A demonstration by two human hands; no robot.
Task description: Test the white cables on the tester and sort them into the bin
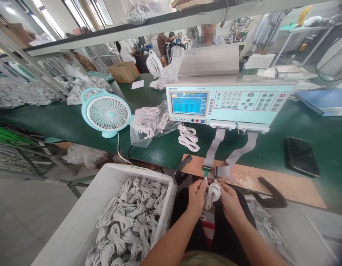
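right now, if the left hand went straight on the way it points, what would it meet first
Probably the small green circuit board at the end of a grey ribbon cable, just ahead of the left hand; depth is unclear, so the brown board might come first.

Two hands [197, 195] [229, 199], one coiled cable [214, 193], lower centre!
You've got one tester [215, 112] right of centre, and down from it two grey ribbon cables [214, 147] [253, 139]; two black clamps [182, 169] [277, 202], centre and lower right; one phone [302, 155], right; one light-blue fan [111, 114], left of centre; one white bin [73, 218], lower left, and its coils [132, 218]? Too many to count!
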